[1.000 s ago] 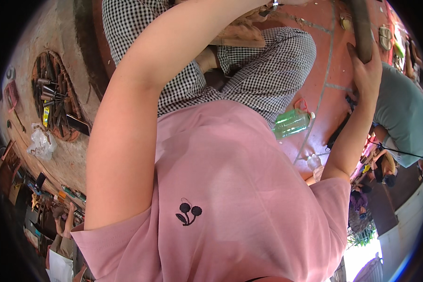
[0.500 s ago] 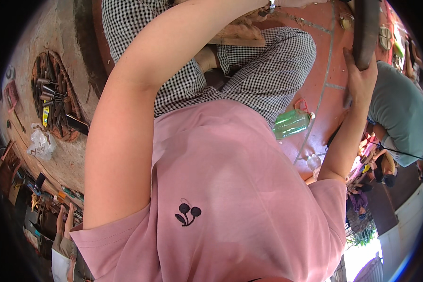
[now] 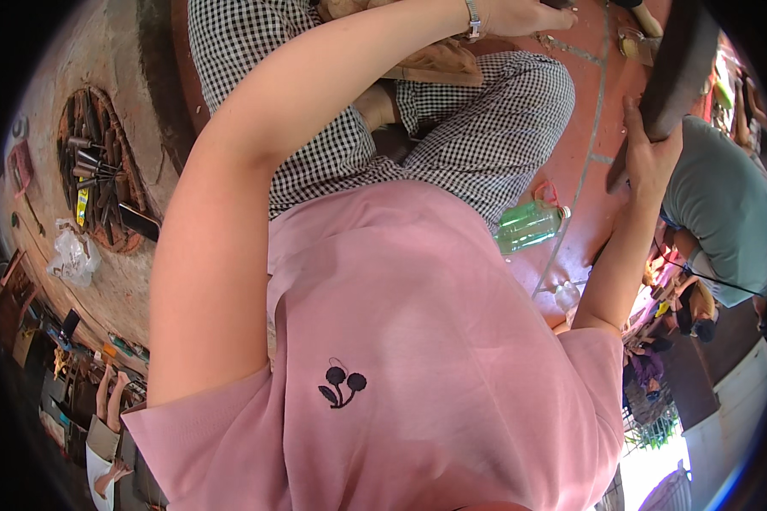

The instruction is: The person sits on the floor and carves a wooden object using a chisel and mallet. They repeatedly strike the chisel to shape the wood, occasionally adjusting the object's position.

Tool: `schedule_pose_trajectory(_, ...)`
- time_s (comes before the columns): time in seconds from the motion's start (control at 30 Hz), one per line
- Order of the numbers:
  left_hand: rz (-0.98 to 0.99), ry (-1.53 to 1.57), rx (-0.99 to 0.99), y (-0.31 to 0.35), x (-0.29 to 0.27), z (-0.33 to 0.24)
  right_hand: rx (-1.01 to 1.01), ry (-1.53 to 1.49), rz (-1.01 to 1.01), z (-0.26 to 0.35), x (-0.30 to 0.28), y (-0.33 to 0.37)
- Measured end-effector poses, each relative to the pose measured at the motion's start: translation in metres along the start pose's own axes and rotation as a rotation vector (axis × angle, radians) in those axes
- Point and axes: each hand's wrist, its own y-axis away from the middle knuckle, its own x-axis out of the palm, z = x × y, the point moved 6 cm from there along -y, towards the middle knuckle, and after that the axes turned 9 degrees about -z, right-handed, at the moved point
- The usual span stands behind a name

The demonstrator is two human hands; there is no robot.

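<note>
My left hand [image 3: 518, 15] is at the top edge, a metal-banded watch [image 3: 474, 20] on its wrist. Its fingers close around a dark, rounded object [image 3: 557, 3], mostly cut off by the frame, so its kind is unclear. At the upper right, my right hand [image 3: 654, 157] grips a long, dark, smooth bar [image 3: 680, 72], perhaps wood. The thumb lies along one side, and the bar's lower end sticks out beside the palm. Brown carved-looking wood [image 3: 439, 61] rests by my crossed legs in checked trousers [image 3: 494, 119].
A green plastic bottle [image 3: 530, 225] lies on the red tiles [image 3: 584, 111] by my right knee. On the left are a round tray of hand tools [image 3: 102, 192], a phone [image 3: 138, 221] and a plastic bag [image 3: 75, 255]. Close on the right crouches a person in grey-green [image 3: 724, 204].
My left hand has come lower into view, showing the watch and the dark object's end. The bar in my right hand has tilted, its upper end swinging right. Another person's forearm now shows at the top right.
</note>
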Motion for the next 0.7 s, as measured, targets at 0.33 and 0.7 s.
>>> schedule_pose_trajectory(0.33,-0.044,0.535,-0.238,-0.022,-0.012,-0.006,-0.119,0.001,-0.065,0.016,-0.003,0.004)
schedule_pose_trajectory(0.7,-0.093,0.24,-0.12,-0.017,-0.011,-0.014,-0.085,-0.058,-0.014,0.015,0.004,0.002)
